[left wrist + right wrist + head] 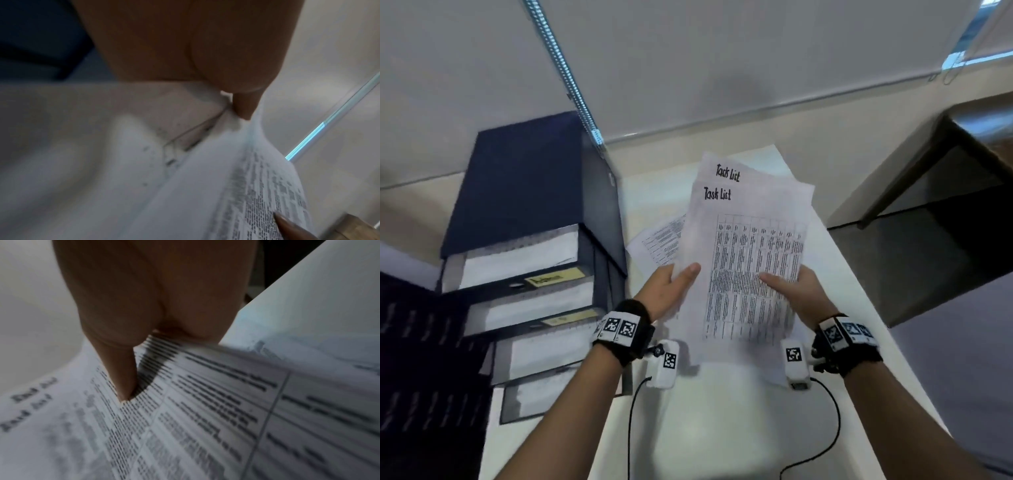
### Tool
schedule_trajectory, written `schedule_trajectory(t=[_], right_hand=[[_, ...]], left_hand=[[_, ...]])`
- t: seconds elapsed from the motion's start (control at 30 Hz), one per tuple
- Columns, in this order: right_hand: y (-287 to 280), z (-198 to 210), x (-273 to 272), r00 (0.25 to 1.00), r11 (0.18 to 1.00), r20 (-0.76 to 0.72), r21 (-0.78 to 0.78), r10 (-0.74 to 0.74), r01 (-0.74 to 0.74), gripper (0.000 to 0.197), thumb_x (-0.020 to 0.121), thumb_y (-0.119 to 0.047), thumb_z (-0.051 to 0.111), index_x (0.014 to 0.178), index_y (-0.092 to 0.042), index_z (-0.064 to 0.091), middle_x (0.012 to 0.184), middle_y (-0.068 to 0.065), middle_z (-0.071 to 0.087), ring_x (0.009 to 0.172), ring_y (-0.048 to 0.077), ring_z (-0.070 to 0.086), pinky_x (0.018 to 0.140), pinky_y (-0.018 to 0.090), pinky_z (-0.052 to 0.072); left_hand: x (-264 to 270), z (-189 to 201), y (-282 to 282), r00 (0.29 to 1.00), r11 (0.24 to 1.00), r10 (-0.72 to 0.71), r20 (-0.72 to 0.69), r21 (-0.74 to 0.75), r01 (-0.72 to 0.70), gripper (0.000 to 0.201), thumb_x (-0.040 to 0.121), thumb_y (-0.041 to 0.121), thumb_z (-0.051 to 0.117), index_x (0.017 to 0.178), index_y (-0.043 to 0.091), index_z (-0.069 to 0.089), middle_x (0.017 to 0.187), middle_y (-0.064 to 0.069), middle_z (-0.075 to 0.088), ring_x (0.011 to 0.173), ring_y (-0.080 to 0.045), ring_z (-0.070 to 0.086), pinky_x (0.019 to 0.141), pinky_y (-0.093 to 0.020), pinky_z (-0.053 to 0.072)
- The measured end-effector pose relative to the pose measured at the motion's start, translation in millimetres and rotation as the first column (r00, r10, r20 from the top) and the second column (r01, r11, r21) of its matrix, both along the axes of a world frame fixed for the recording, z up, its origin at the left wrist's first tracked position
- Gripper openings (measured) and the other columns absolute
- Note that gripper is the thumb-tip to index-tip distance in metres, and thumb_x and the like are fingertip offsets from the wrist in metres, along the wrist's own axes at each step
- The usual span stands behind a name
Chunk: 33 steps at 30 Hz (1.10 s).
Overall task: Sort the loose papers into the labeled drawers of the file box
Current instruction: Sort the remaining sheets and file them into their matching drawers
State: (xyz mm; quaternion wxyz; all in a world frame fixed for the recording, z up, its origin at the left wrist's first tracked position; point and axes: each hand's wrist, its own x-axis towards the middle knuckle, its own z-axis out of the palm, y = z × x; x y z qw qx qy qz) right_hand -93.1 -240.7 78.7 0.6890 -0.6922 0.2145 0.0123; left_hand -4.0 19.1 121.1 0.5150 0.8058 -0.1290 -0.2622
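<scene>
Papers [753,260], thin printed grid sheets, pinched by both hands.

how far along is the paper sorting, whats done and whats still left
Done: the file box has its drawers pulled out with white sheets already lying in them. In hand: the left hand and right hand both hold a fanned bundle of Task List sheets above the table. Left: that bundle, plus other printed papers lying on the table beneath it.
</scene>
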Motion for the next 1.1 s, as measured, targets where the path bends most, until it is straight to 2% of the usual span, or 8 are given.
schedule_trajectory(t=[0.1,0.23,0.4,0.63,0.77,0.93,1.03,1.1], right_hand=[[34,22,-1,0.994,0.985,-0.011,-0.132,0.112,-0.112,0.061,0.077,-0.046,0.079,0.123,-0.011,0.062,0.110,-0.006,0.071,0.097,0.005,0.067,0.092,0.032,0.052],[91,42,-12,0.950,0.919,-0.143,-0.247,0.278,-0.306,0.079,0.079,-0.068,0.066,0.135,-0.015,0.048,0.129,-0.007,0.058,0.111,0.012,0.055,0.106,0.041,0.043],[162,60,-30,0.888,0.885,0.004,-0.084,0.460,-0.458,0.043,0.093,-0.016,0.065,0.128,-0.029,0.043,0.114,-0.030,0.054,0.101,-0.020,0.055,0.075,-0.003,0.043],[252,38,-37,0.729,0.737,-0.149,0.261,0.668,-0.623,0.066,0.080,-0.029,0.080,0.137,-0.011,0.053,0.131,0.008,0.064,0.126,0.047,0.049,0.107,0.065,0.033],[288,27,-42,0.627,0.684,-0.294,0.439,0.722,-0.582,0.045,0.091,-0.010,0.067,0.131,0.005,0.056,0.127,0.022,0.064,0.120,0.035,0.060,0.106,0.047,0.044],[308,22,-21,0.662,0.769,-0.398,0.407,0.635,-0.492,0.034,0.094,-0.006,0.062,0.121,0.014,0.058,0.121,0.027,0.064,0.100,0.032,0.070,0.091,0.042,0.056],[317,23,-5,0.708,0.821,-0.416,0.308,0.570,-0.480,0.040,0.095,-0.011,0.062,0.126,0.012,0.054,0.118,0.027,0.066,0.095,0.032,0.071,0.087,0.043,0.057],[319,23,-1,0.687,0.829,-0.471,0.232,0.553,-0.509,0.051,0.090,-0.025,0.070,0.128,0.006,0.055,0.117,0.023,0.068,0.102,0.034,0.069,0.091,0.046,0.055]], left_hand=[[-18,12,45,0.988,0.994,0.102,0.113,-0.059,-0.096,0.048,0.082,0.035,0.077,0.123,0.019,0.059,0.112,0.012,0.070,0.100,0.003,0.066,0.086,-0.016,0.052],[-49,27,111,0.957,0.951,0.280,0.079,-0.158,-0.265,0.040,0.087,0.019,0.074,0.125,0.013,0.062,0.100,-0.001,0.076,0.079,-0.006,0.072,0.066,-0.021,0.055],[-88,34,194,0.957,0.939,0.291,-0.005,-0.190,-0.287,0.024,0.102,0.011,0.048,0.125,0.013,0.057,0.072,0.007,0.071,0.048,0.002,0.056,0.042,-0.012,0.041],[-132,17,307,0.904,0.892,0.408,-0.124,-0.155,-0.424,0.064,0.092,0.028,0.068,0.147,0.026,0.036,0.119,0.002,0.070,0.098,-0.011,0.070,0.080,-0.030,0.058],[-154,-8,352,0.845,0.860,0.490,-0.214,-0.038,-0.509,0.109,0.061,0.054,0.087,0.150,0.039,0.026,0.132,-0.008,0.062,0.111,-0.042,0.064,0.084,-0.062,0.055],[-166,-2,353,0.827,0.844,0.527,-0.194,0.004,-0.537,0.066,0.080,0.030,0.080,0.139,0.020,0.052,0.067,-0.007,0.067,0.062,-0.023,0.060,0.052,-0.025,0.045],[-166,5,346,0.829,0.839,0.537,-0.159,0.002,-0.543,0.045,0.087,0.009,0.073,0.130,0.010,0.061,0.106,-0.030,0.067,0.106,-0.037,0.064,0.075,-0.030,0.058],[-157,-3,347,0.823,0.833,0.545,-0.158,-0.012,-0.554,0.046,0.086,0.007,0.073,0.130,0.013,0.062,0.073,-0.017,0.069,0.069,-0.021,0.065,0.059,-0.022,0.054]])
